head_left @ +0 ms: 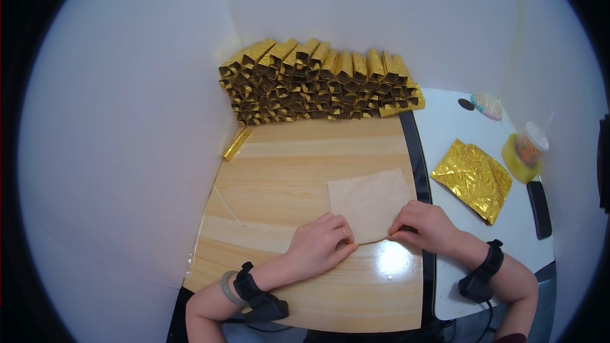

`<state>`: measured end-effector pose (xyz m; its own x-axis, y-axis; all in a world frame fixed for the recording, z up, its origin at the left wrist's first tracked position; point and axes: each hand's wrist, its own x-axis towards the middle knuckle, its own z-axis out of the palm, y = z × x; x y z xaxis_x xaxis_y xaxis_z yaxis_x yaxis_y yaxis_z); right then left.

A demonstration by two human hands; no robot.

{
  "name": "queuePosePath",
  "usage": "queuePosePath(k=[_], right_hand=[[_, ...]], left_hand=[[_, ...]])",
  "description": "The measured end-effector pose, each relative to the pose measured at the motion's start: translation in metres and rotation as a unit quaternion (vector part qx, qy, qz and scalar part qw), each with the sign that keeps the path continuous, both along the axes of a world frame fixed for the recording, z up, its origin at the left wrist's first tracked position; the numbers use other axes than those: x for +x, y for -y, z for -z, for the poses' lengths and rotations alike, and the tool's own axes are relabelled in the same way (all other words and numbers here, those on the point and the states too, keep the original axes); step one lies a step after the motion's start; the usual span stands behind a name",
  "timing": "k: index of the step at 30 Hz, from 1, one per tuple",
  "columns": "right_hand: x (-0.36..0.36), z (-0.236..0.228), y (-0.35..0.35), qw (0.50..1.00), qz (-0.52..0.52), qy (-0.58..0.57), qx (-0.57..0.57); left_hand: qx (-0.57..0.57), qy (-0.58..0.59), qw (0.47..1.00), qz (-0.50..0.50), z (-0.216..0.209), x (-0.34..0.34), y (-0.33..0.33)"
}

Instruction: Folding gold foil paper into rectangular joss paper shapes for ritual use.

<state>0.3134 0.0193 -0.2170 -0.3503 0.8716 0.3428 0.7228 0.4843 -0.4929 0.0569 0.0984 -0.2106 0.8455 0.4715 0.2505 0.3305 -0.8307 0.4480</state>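
Note:
A plain tan sheet of paper [370,202] lies on the wood-grain table, its near edge lifted and curled slightly. My left hand [324,241] pinches the near left corner of this sheet between thumb and fingers. At the near right corner, my right hand [422,225] pinches the same edge. To the right of that hand rests a stack of shiny gold foil sheets [473,181], fanned a little out of line. A large pile of folded gold foil paper tubes [318,82] is stacked along the back of the table, dark inside their open ends.
One slim gold roll [236,144] lies by the left wall, with a thin white stick [229,206] nearer me. On the white side table [445,124] are a lidded cup [531,145], a yellow container [518,165], a black phone-like slab [539,209] and a woven pad [487,106].

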Motion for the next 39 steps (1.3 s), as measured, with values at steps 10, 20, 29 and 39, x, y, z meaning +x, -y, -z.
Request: queuePosePath(k=[10,20,29,39], right_hand=[[-0.015,-0.006,0.002,0.995,0.069,-0.024,-0.07],[-0.019,-0.001,0.002,0.996,0.043,-0.029,-0.075],[-0.02,-0.006,0.002,0.993,0.055,-0.025,-0.1],[-0.017,-0.001,0.002,0.995,0.062,-0.024,-0.079]], left_hand=[[-0.088,0.047,0.995,0.012,0.006,0.006,-0.009],[-0.102,-0.016,0.995,-0.012,0.0,0.001,0.003],[-0.159,-0.066,0.985,-0.027,-0.016,0.003,0.009],[-0.016,-0.076,0.992,0.097,-0.001,-0.001,0.001]])
